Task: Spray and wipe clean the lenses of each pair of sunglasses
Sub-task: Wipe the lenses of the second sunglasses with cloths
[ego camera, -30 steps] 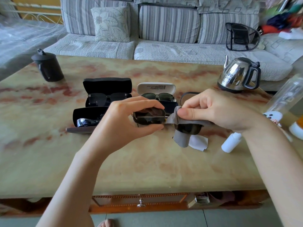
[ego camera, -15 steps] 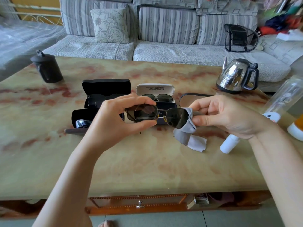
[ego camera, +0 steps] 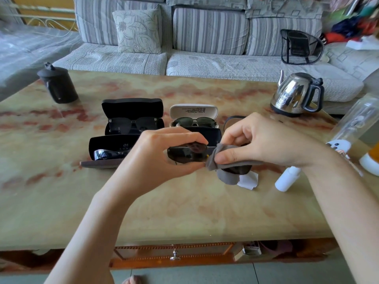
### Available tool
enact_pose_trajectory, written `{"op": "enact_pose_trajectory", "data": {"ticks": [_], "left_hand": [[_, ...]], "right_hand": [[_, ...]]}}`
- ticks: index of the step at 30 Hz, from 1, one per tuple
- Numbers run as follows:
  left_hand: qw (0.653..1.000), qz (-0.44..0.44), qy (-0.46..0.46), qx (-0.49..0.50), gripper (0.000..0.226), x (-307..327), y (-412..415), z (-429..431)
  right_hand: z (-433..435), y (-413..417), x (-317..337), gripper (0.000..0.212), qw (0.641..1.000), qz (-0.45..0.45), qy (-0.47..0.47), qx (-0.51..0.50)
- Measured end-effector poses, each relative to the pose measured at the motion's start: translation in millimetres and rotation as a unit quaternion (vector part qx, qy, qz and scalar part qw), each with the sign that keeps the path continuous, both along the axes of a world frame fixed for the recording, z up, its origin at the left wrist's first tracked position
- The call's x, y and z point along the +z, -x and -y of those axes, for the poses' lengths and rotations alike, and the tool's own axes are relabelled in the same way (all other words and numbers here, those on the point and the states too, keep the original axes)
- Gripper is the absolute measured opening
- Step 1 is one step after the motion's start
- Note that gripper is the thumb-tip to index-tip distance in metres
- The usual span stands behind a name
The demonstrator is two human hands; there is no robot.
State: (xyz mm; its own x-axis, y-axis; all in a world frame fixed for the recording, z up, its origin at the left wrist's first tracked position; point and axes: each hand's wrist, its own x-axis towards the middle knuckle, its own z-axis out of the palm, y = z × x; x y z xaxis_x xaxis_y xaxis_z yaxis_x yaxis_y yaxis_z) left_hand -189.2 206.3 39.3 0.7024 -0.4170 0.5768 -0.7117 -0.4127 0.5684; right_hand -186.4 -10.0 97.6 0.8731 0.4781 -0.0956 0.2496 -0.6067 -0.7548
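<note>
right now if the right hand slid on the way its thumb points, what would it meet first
Most likely the uncovered lens of the held sunglasses, beside the grey cloth, then the left hand pinching it; depth is unclear.

Sunglasses (ego camera: 132, 124) in cases (ego camera: 132, 106) on table (ego camera: 184, 212), kettle (ego camera: 295, 94) back right, jar (ego camera: 58, 85) back left

The near half of the table (ego camera: 184, 212) lies open between the two forearms, and a wide bare stretch runs up its left side to the black lidded pot (ego camera: 58, 86) at the far corner. Mid-table is crowded: open glasses cases (ego camera: 132, 107) sit in a tight block just behind the left hand (ego camera: 160, 158) and right hand (ego camera: 264, 142). On the right, the spray bottle (ego camera: 287, 179), kettle (ego camera: 295, 94) and clear bottle (ego camera: 356, 119) narrow the way.
</note>
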Motion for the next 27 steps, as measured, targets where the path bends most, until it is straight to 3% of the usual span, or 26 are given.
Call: {"op": "enact_pose_trajectory", "data": {"ticks": [5,17,27], "left_hand": [[1.000,0.011,0.005,0.004,0.028,-1,-1,1],[0.999,-0.009,0.018,0.033,0.033,0,-3,-3],[0.993,-0.053,0.105,0.031,0.032,0,-5,-10]], "right_hand": [[-8,-3,-2,0.017,0.998,0.030,0.052,-0.005],[6,1,-10,0.025,0.995,-0.017,-0.101,-0.016],[27,1,-21,0.034,0.973,-0.060,-0.220,-0.034]]}}
